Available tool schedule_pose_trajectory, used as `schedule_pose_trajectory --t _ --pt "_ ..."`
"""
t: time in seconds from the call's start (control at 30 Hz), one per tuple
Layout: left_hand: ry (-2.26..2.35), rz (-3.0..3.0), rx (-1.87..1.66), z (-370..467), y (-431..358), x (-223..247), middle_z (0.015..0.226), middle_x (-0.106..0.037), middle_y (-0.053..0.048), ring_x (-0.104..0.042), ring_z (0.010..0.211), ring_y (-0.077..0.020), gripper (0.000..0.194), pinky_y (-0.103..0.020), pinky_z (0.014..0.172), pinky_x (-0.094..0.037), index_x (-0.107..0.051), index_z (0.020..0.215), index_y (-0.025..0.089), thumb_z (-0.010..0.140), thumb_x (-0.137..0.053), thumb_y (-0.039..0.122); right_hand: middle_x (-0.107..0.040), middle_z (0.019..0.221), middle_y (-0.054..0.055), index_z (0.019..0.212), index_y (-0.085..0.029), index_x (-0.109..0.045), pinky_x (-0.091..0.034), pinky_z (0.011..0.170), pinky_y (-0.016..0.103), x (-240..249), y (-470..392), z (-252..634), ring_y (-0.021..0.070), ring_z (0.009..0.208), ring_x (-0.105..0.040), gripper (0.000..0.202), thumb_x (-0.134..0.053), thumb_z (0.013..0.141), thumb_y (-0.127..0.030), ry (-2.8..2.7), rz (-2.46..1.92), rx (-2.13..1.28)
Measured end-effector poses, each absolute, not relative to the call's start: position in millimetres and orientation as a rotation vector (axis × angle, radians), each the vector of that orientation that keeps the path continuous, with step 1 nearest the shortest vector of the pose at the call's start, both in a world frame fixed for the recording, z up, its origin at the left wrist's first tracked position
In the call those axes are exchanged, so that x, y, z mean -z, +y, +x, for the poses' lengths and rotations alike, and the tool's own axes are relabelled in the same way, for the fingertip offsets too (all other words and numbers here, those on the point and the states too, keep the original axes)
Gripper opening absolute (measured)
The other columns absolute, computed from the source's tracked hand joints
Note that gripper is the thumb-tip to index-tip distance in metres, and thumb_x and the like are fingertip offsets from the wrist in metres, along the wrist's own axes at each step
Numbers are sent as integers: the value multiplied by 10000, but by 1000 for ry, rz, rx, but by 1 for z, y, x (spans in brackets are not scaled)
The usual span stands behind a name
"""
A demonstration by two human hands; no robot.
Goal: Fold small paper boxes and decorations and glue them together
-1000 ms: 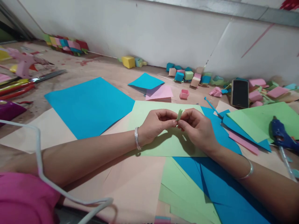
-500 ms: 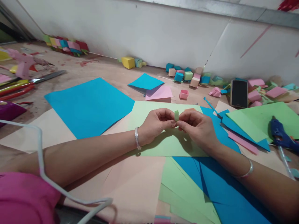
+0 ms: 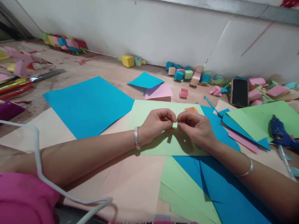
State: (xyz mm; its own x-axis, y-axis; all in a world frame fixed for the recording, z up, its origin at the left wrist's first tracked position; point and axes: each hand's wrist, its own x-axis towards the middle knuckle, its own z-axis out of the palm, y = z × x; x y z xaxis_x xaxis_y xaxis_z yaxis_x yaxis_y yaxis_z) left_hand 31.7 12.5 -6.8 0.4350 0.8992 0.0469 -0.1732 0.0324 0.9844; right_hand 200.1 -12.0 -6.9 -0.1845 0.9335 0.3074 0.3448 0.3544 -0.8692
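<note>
Above a pale-green rectangular paper sheet point(image 3: 163, 149), the left hand point(image 3: 157, 123) and right hand point(image 3: 198, 125) pinch one small light-green folded paper piece point(image 3: 175, 125) between thumbs and fingertips. Count: one blue plastic glue gun point(image 3: 279, 129), one black-screened phone point(image 3: 239, 92), one open pink paper box point(image 3: 184, 93). Tabletop point(image 3: 109, 70) is brown, red-stained; white wall point(image 3: 116, 31) stands behind.

Hands: 2, left hand point(image 3: 158, 123), right hand point(image 3: 197, 124) | bracelets point(image 3: 136, 138): 2, one per wrist | glue guns: 2, pink gun point(image 3: 22, 63) far left, blue gun point(image 3: 281, 132) right | green paper piece point(image 3: 175, 125) at fingertips: 1 | phone point(image 3: 239, 92), far right: 1 | yellow cube point(image 3: 127, 61), far: 1 | white cable point(image 3: 38, 149), near left: 1
</note>
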Motion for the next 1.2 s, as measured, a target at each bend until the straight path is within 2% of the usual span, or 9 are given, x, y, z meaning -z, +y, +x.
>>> schedule_pose_trajectory --t 0.1,0.27,0.43,0.7,0.8,1.0,1.13,1.2 --pt "785 1299 -925 31 12 5 627 -611 9 -568 599 -96 127 -228 611 -474 -665 689 140 642 -599 42 -626 710 -14 769 -204 -649 -434 553 240 8 -12 201 122 637 -563 133 -578 727 -99 -1703 -1179 -792" --pt "829 1302 -915 30 11 3 622 -626 -7 -575 599 -108 39 -233 606 -475 -680 713 128 690 -649 134 -645 698 -10 763 -195 -664 -430 525 236 6 -12 202 119 604 -570 118 -578 737 -117 -1708 -1222 -782" --pt "889 1275 -938 31 10 4 640 -629 -9 -562 578 -99 71 -230 574 -463 -679 714 123 649 -670 95 -635 646 -17 780 -207 -675 -429 522 252 5 -12 203 124 568 -568 126 -578 762 -128 -1746 -1247 -697" --pt "872 1302 -945 33 12 8 694 -640 -23 -578 650 -105 134 -231 625 -490 -660 686 100 596 -759 101 -654 697 12 731 -187 -652 -441 542 252 1 -17 199 134 622 -573 87 -631 797 -240 -1786 -1254 -663" --pt "825 1301 -968 33 12 7 690 -641 -18 -586 642 -103 127 -230 625 -499 -662 698 102 608 -752 92 -641 681 5 734 -186 -641 -435 516 244 0 -15 200 122 582 -562 100 -630 804 -256 -1764 -1259 -723" --pt "766 1233 -1000 33 11 5 677 -653 -21 -623 643 -119 152 -243 634 -524 -669 712 111 631 -782 172 -638 677 -2 762 -192 -636 -459 531 248 -1 -13 202 128 586 -590 99 -628 817 -274 -1691 -1225 -867" --pt "873 1339 -1012 33 10 6 665 -666 -33 -619 622 -123 42 -232 587 -509 -679 680 116 655 -713 116 -640 661 7 769 -184 -642 -487 550 263 -1 -14 200 139 590 -610 149 -616 835 -314 -1663 -1242 -946" --pt "931 1420 -1006 33 10 7 664 -671 -33 -612 617 -120 70 -228 578 -500 -693 683 120 662 -650 69 -638 664 11 764 -177 -634 -485 534 261 0 -14 200 141 586 -611 148 -641 815 -316 -1651 -1267 -974"
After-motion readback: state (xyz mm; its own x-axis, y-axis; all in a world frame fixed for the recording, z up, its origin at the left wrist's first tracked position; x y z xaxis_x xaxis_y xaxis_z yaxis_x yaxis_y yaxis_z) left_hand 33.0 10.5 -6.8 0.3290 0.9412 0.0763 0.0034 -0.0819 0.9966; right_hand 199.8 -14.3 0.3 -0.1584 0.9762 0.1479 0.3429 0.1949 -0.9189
